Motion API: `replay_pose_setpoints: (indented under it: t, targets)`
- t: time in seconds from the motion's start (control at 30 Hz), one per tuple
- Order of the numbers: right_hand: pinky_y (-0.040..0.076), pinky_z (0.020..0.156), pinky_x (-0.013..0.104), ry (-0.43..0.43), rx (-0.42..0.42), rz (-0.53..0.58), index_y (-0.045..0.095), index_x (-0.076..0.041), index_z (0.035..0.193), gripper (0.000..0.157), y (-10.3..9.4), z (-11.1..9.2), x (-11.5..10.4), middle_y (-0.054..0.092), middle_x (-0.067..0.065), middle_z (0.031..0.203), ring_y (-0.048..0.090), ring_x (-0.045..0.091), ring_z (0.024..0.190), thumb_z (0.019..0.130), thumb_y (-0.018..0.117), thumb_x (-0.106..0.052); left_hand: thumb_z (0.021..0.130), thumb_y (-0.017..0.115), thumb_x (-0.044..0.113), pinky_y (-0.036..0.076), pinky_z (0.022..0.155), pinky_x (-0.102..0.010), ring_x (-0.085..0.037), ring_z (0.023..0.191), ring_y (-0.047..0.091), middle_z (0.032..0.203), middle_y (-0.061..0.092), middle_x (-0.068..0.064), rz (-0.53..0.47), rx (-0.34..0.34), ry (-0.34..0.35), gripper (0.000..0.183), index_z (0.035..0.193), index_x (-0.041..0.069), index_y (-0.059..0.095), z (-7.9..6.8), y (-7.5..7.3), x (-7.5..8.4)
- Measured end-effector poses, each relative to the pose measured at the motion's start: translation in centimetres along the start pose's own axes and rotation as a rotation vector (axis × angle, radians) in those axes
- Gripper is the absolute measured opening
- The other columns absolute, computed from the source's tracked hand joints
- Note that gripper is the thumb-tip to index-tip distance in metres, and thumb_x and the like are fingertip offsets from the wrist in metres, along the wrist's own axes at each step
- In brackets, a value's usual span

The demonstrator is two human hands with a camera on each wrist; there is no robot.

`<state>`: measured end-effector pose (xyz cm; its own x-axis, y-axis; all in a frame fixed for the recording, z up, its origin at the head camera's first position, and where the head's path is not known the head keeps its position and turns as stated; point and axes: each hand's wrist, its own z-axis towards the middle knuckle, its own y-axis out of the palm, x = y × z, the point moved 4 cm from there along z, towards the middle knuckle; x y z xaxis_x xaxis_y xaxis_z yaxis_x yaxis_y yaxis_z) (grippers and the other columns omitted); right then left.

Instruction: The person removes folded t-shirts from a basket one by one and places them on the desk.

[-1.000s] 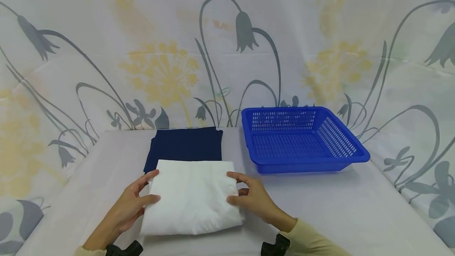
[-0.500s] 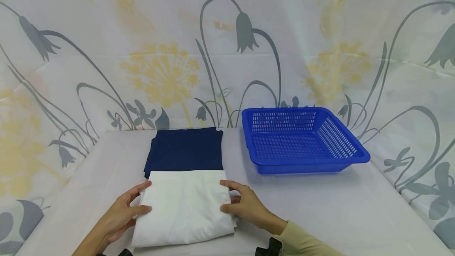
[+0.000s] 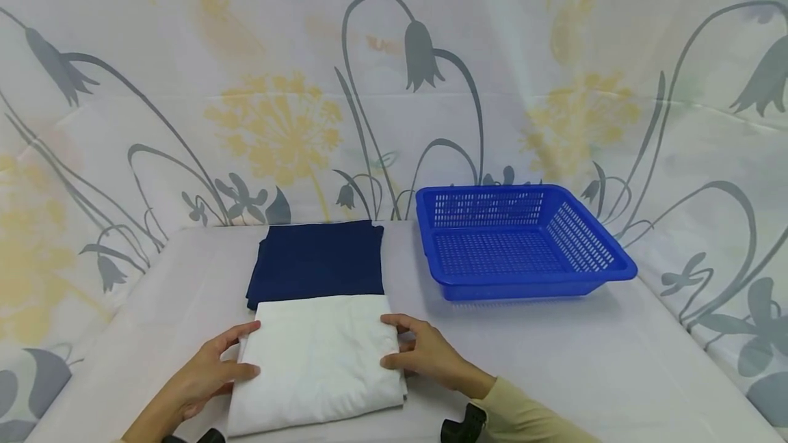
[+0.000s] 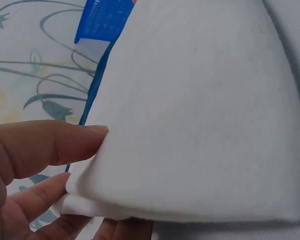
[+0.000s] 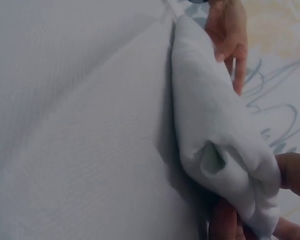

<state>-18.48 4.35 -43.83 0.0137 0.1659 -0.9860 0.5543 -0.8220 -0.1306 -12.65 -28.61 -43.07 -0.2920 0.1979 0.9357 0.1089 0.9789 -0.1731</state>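
A white cloth [image 3: 320, 361], folded into a thick flat rectangle, lies in front of me at the near side of the table. My left hand [image 3: 203, 374] grips its left edge, with fingers reaching below the folded layers [image 4: 200, 110] in the left wrist view. At the opposite edge my right hand [image 3: 431, 357] holds the cloth between thumb and fingers. From the right wrist view, the end of the white bundle [image 5: 215, 120] shows rolled folds with a small hollow. Directly behind it lies a folded navy cloth [image 3: 317, 258], its near edge meeting the white one.
A blue perforated plastic basket [image 3: 529, 251] stands at the back right of the white-covered table [image 3: 554, 361]. Behind the table hangs a curtain [image 3: 394, 87] printed with grey and yellow flowers. Each wrist wears a black strap device.
Both hands have brought the white cloth toward me and slightly left, uncovering more of the navy cloth. Over the last half second it has barely shifted. The basket stays put.
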Motion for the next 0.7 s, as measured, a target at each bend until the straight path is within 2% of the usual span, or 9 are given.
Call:
replay_pose_setpoints:
  t: [0.13,0.2,0.37,0.47,0.6,0.7]
  targets:
    - [0.055,0.06,0.035,-0.03,0.019,-0.113,0.053,-0.004,0.136,0.063,-0.7,-0.5,-0.1,0.054,0.012,0.112,0.064,0.019,0.081,0.08,0.079,-0.011,0.078,0.07,-0.008,0.054,0.074,-0.044,-0.029,0.095,0.057,0.14,0.022,-0.034,0.124,0.032,0.0,0.08,0.147,-0.005,0.029,0.1,-0.1,0.5]
    - [0.055,0.06,0.033,-0.068,0.032,-0.218,0.056,-0.006,0.134,0.059,-1.3,-0.9,-0.3,0.057,0.01,0.109,0.064,0.018,0.081,0.08,0.079,-0.016,0.078,0.072,-0.005,0.054,0.072,-0.042,-0.027,0.092,0.058,0.135,0.031,-0.033,0.206,0.053,0.01,0.076,0.145,-0.006,0.034,0.2,-0.2,0.8]
    - [0.053,0.067,0.028,-0.22,0.04,-0.461,0.062,-0.005,0.125,0.045,-3.2,-2.7,-1.7,0.063,0.008,0.102,0.065,0.013,0.082,0.085,0.075,-0.021,0.077,0.075,0.002,0.052,0.068,-0.038,-0.026,0.089,0.059,0.117,0.049,-0.022,0.418,0.121,0.037,0.063,0.134,-0.004,0.048,0.2,-0.7,1.4]
    - [0.054,0.069,0.028,-0.301,0.045,-0.516,0.064,-0.002,0.121,0.037,-4.9,-4.1,-2.8,0.065,0.009,0.1,0.065,0.013,0.084,0.089,0.071,-0.019,0.077,0.076,0.006,0.051,0.066,-0.037,-0.026,0.088,0.06,0.111,0.054,-0.017,0.496,0.152,0.058,0.058,0.13,-0.003,0.053,0.2,-1.1,1.7]
    - [0.054,0.071,0.029,-0.366,0.091,-0.582,0.066,-0.003,0.118,0.03,-7.9,-6.0,-4.3,0.066,0.004,0.099,0.064,0.012,0.086,0.092,0.068,-0.017,0.08,0.076,0.01,0.051,0.066,-0.038,-0.027,0.088,0.062,0.106,0.058,-0.014,0.598,0.196,0.146,0.048,0.123,-0.002,0.059,0.2,-1.7,2.3]
    - [0.055,0.07,0.029,-0.438,0.159,-0.651,0.067,-0.005,0.115,0.024,-10.7,-7.4,-5.5,0.067,-0.001,0.099,0.064,0.011,0.085,0.091,0.067,-0.012,0.083,0.073,0.01,0.051,0.065,-0.038,-0.027,0.085,0.063,0.099,0.06,-0.01,0.683,0.268,0.27,0.035,0.114,-0.002,0.063,-0.1,-2.4,2.9]
